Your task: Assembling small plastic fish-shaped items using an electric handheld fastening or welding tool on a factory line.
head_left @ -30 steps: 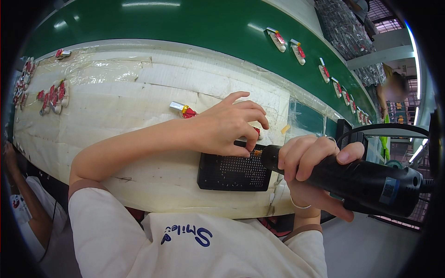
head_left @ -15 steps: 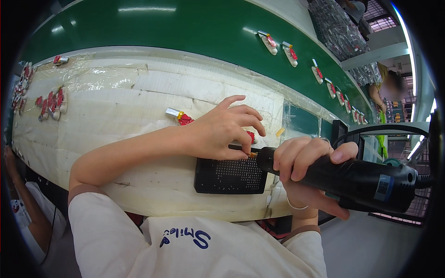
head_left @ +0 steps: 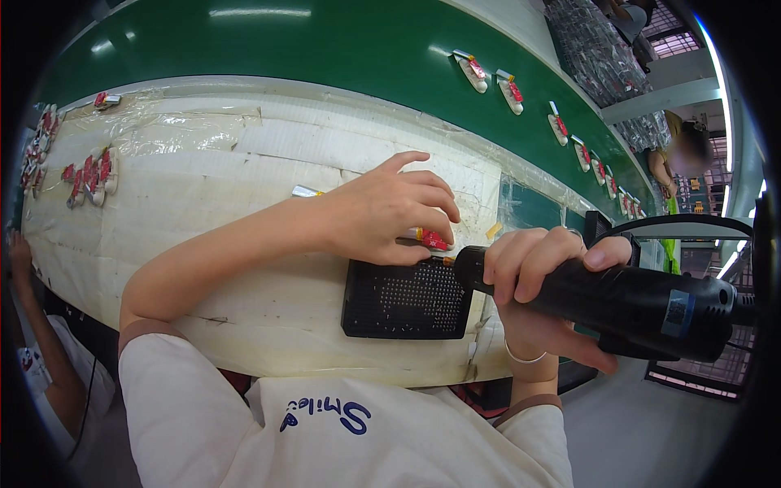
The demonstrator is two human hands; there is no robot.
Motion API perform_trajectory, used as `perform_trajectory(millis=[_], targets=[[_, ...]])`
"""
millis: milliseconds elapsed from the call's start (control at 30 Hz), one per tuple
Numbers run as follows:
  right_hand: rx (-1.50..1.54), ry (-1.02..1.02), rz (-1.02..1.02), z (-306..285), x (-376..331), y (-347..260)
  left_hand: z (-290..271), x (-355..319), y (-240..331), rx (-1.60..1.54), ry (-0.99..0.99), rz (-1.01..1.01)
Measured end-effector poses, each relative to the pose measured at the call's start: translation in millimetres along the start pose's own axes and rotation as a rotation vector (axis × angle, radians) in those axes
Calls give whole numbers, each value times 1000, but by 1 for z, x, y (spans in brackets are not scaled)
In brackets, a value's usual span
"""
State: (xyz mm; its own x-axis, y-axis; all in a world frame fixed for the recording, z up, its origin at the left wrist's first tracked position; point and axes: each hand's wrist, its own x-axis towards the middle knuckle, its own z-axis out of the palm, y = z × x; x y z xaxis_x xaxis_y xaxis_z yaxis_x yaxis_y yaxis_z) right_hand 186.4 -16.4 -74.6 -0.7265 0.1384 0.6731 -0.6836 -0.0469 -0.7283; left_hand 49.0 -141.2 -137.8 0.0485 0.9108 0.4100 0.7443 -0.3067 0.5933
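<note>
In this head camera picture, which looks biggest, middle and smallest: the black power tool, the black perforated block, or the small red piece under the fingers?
1. Black power tool, though it is nearest the camera, which swells it.
2. Black perforated block, not far behind, so the top two are unsure.
3. Small red piece, clearly smallest.

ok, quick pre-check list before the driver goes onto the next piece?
1. Right hand wrapped around black power tool: ok.
2. Left hand pinning the small red-and-white part at the black perforated block: ok.
3. Tool tip seated on the part: cannot tell, the fingers hide it.
4. Left fingertips apart from the tool nose: not ok, they sit right beside it.
5. Block flat on the white taped bench: ok.
</note>
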Motion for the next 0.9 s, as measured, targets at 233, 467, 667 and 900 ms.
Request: perform_trajectory(millis=[233, 467, 667, 900], targets=[[139, -30, 126, -10, -1, 12, -6, -4, -16, 121, -171, 15], [144, -20, 85, -8, -3, 24, -5, -5, -16, 79, -152, 15], [146, -45, 73, -10, -6, 28, -5, -4, -15, 79, -145, 27], [95, -30, 118, -6, -6, 20, -5, -4, -17, 81, -136, 30]])
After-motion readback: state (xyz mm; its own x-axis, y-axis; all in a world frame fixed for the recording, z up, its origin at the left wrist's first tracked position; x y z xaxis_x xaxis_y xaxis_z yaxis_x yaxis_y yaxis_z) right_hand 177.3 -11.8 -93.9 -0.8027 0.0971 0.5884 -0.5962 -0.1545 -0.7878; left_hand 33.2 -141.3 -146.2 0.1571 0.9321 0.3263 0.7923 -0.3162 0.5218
